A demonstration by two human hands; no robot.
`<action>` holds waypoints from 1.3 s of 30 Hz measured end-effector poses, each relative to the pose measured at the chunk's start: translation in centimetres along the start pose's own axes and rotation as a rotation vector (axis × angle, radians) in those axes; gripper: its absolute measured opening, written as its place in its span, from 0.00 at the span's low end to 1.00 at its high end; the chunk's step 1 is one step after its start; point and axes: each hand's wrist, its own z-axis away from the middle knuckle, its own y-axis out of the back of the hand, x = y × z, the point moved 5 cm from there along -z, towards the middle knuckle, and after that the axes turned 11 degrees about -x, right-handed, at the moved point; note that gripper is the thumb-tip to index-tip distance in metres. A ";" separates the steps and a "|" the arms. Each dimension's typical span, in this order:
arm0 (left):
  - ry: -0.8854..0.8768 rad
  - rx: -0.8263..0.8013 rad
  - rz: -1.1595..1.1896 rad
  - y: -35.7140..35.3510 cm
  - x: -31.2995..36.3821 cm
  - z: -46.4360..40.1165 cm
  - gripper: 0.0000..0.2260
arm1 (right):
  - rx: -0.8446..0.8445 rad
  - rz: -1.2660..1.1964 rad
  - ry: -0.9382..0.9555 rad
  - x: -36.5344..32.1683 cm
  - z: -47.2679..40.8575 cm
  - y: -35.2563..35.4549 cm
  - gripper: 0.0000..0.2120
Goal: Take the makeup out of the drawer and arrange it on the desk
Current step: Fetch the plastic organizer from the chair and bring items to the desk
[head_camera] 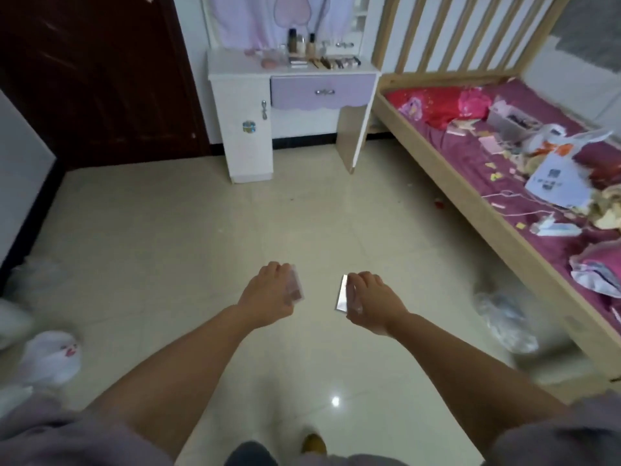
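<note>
Gripping a small pinkish compact (295, 290) in left hand (268, 294), fingers curled round it, edge showing past the knuckles. Pinching a flat silvery case (342, 294) in right hand (373, 302), thumb and fingers closed along its long side, mirror-like face tilted toward the other hand. Both hands hanging out in front over pale floor tiles (201, 237), apart from each other, well short of the desk (235, 67).

Sitting far ahead against the wall: white desk with lilac drawer (322, 92), front flush, appearing closed. Lying on the desktop already: makeup row (322, 60) — bottles standing at the back, palettes and brushes flat in front, a pink sponge to the left. Both held pieces well apart from that row.

Running along the right: wooden bed (470, 183), purple sheet strewn with papers. Showing a printed sheet with QR-like squares there; text too blurred to read. Sticker on the desk's side door, illegible.
</note>
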 end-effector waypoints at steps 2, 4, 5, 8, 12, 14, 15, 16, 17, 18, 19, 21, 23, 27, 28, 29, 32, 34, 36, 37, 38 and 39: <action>0.028 0.004 0.028 1.5 -1.3 -2.9 0.27 | -0.017 0.017 0.024 0.4 -4.1 1.9 0.27; 0.053 0.016 0.050 3.3 -3.1 -5.8 0.29 | -0.022 0.031 0.055 0.6 -8.3 3.7 0.28; 0.068 0.021 0.057 4.2 -4.1 -7.3 0.29 | -0.023 0.041 0.074 0.6 -10.6 4.6 0.28; 0.115 0.034 0.048 7.3 -7.9 -12.4 0.28 | -0.005 0.055 0.119 0.0 -18.2 7.5 0.26; 0.143 0.067 0.017 13.1 -13.2 -20.5 0.26 | 0.031 0.046 0.145 -1.2 -28.9 12.8 0.26; 0.148 0.049 0.003 16.1 -15.3 -24.8 0.27 | 0.023 0.026 0.147 -1.6 -33.9 15.5 0.28; 0.146 0.044 -0.013 17.7 -16.3 -27.1 0.27 | 0.022 0.019 0.151 -1.7 -36.3 16.9 0.30; 0.138 0.039 -0.031 19.4 -17.1 -29.3 0.27 | 0.028 0.008 0.151 -1.7 -38.4 18.5 0.31; 0.133 0.038 -0.041 20.9 -17.8 -31.5 0.27 | 0.039 -0.006 0.147 -1.4 -40.5 19.9 0.33; 0.135 0.033 -0.044 22.4 -18.4 -33.7 0.27 | 0.047 -0.015 0.143 -0.9 -42.3 21.3 0.34; 0.136 0.031 -0.037 23.6 -18.9 -35.9 0.27 | 0.050 -0.024 0.136 -0.3 -44.1 22.4 0.35; 0.117 0.025 -0.033 25.8 -19.5 -40.6 0.27 | 0.050 -0.025 0.116 1.5 -47.8 24.3 0.35; 0.087 0.016 -0.035 27.5 -19.7 -45.5 0.27 | 0.037 -0.025 0.097 3.5 -51.8 26.2 0.35; 0.053 0.043 -0.051 30.7 -20.4 -55.7 0.28 | 0.047 -0.011 0.092 8.1 -61.2 30.5 0.35; 0.062 0.060 -0.050 31.7 -20.7 -58.2 0.28 | 0.060 -0.002 0.097 9.1 -63.6 31.8 0.35; 0.082 0.070 -0.032 32.7 -20.9 -60.6 0.28 | 0.066 0.005 0.106 10.0 -66.1 33.3 0.35; 0.120 0.060 0.041 35.4 -21.4 -67.3 0.28 | 0.052 0.020 0.144 12.5 -72.9 37.4 0.35; 0.119 0.071 0.059 37.3 -21.7 -71.2 0.29 | 0.040 0.051 0.163 13.9 -77.2 40.0 0.36; 0.094 0.090 0.062 39.0 -22.2 -74.7 0.31 | 0.027 0.073 0.176 15.1 -81.1 42.1 0.36; 0.085 0.084 0.070 39.6 -22.5 -76.4 0.32 | 0.018 0.080 0.180 15.6 -83.0 42.9 0.37; 0.081 0.075 0.091 40.3 -23.0 -78.1 0.33 | 0.008 0.082 0.183 16.1 -84.9 43.6 0.37; 0.078 0.068 0.119 40.8 -23.6 -80.0 0.33 | 0.000 0.081 0.186 16.4 -86.8 44.1 0.37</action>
